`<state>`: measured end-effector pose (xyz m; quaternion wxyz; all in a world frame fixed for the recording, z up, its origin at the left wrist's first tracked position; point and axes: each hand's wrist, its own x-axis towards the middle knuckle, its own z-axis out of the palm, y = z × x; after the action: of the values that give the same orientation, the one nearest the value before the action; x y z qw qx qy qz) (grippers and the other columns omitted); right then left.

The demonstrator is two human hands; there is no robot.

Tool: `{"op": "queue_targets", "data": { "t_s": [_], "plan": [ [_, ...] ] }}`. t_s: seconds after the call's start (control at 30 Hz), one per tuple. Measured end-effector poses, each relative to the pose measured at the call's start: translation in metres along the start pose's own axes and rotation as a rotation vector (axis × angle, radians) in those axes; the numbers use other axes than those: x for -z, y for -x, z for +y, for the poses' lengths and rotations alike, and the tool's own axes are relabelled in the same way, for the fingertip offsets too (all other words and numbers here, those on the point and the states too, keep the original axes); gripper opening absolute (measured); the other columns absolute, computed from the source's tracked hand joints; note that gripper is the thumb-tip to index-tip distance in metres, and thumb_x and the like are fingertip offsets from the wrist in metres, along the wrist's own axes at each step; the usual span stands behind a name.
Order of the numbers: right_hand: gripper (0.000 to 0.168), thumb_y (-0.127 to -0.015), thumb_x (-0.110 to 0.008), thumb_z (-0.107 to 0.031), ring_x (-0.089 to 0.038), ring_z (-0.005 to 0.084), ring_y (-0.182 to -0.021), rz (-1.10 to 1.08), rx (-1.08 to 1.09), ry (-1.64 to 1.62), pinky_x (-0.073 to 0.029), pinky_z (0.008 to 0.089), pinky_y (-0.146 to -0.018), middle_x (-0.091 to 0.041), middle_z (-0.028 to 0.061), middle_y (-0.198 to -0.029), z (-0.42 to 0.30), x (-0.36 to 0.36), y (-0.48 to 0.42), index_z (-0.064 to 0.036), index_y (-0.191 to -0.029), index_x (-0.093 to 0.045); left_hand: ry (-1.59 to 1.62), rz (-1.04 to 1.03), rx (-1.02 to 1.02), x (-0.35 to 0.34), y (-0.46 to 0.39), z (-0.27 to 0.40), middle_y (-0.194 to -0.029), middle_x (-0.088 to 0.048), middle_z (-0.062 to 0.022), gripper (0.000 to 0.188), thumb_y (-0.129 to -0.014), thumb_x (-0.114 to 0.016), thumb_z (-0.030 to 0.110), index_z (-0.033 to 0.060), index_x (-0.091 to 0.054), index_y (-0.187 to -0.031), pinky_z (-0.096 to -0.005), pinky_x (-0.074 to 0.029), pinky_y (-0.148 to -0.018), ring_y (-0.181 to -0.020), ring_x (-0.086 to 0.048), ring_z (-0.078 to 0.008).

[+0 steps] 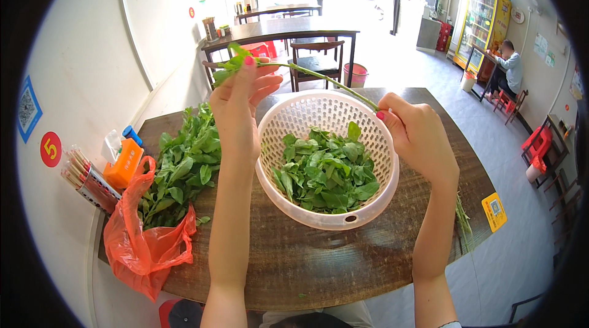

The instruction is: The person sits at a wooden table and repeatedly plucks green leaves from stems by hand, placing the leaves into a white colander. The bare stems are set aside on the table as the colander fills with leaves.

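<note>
A long green vegetable stem [322,79] stretches between my hands above a white perforated plastic colander [329,222]. My left hand [241,93] pinches its leafy end between thumb and fingers, while my right hand [412,132] grips the bare lower end by the colander's right rim. Plucked green leaves [329,169] are heaped in the colander. To the left, a thick bunch of leafy stems [184,162] lies partly in a red plastic bag [147,245]. Partly hidden behind my right forearm, stripped stems [462,217] lie at the table's right edge.
Along the left wall stand a holder of chopsticks [94,185], an orange tissue box [123,162] and a blue-capped item [132,135]. A yellow code card [494,211] is on the wooden table [322,268] at right. Ahead are another table [280,29] and chair [317,63]; a person [508,68] sits far right.
</note>
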<state>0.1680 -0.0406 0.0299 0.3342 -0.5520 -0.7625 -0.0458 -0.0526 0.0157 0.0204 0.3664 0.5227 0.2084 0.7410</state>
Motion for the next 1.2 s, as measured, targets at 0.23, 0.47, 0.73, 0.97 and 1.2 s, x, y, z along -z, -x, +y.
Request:
{"op": "queue_targets", "data": {
  "t_s": [0.23,0.47,0.73,0.97,1.2],
  "plan": [
    [0.014,-0.082,-0.052,-0.018,-0.059,0.0314,-0.063,-0.165,-0.058,-0.008,-0.046,0.0408,-0.062,-0.058,0.0159,-0.065,0.0,0.006,0.0,-0.007,-0.091,-0.053,0.111,-0.067,0.08,-0.003,0.001,0.006,-0.089,-0.062,-0.0191,0.026,-0.087,-0.045,0.017,-0.0061,-0.054,-0.095,-0.0305,-0.052,-0.071,-0.073,-0.063,-0.0198],
    [0.029,-0.079,-0.057,-0.023,-0.057,0.0284,-0.077,-0.015,0.122,-0.054,-0.043,0.0363,-0.07,-0.059,0.0163,-0.088,0.002,-0.021,0.0,-0.001,-0.098,-0.051,0.128,-0.118,0.118,-0.018,0.011,-0.002,-0.082,-0.063,-0.0155,0.016,-0.082,-0.052,0.007,-0.0064,-0.058,-0.088,-0.0313,-0.052,-0.073,-0.075,-0.063,-0.0217],
    [0.04,-0.082,-0.054,-0.032,-0.052,0.0308,-0.091,0.262,0.335,-0.122,-0.039,0.0414,-0.081,-0.055,0.0155,-0.093,-0.011,-0.036,-0.008,-0.001,-0.107,-0.045,-0.068,-0.262,0.074,-0.036,0.024,-0.007,-0.082,-0.062,-0.0101,0.013,-0.075,-0.059,-0.001,-0.0033,-0.058,-0.088,-0.0235,-0.049,-0.067,-0.077,-0.06,-0.0128],
    [0.015,-0.08,-0.049,-0.007,-0.055,0.0337,-0.069,0.116,0.37,-0.453,-0.044,0.0392,-0.063,-0.055,0.0181,-0.074,-0.002,-0.037,-0.013,0.004,-0.09,-0.052,-0.206,-0.292,-0.01,-0.039,0.028,-0.01,-0.074,-0.057,-0.0033,0.021,-0.076,-0.06,0.0,-0.0001,-0.057,-0.097,-0.0179,-0.047,-0.059,-0.073,-0.061,-0.0124],
    [0.01,-0.078,-0.05,-0.002,-0.05,0.0207,-0.058,0.135,0.311,-0.473,-0.04,0.0303,-0.053,-0.052,0.0122,-0.067,-0.001,-0.029,-0.012,0.003,-0.085,-0.055,-0.129,-0.295,0.026,-0.037,0.024,-0.002,-0.082,-0.06,-0.0116,0.024,-0.076,-0.059,-0.001,-0.0041,-0.053,-0.099,-0.0268,-0.052,-0.068,-0.075,-0.062,-0.0183]
  ]
}}
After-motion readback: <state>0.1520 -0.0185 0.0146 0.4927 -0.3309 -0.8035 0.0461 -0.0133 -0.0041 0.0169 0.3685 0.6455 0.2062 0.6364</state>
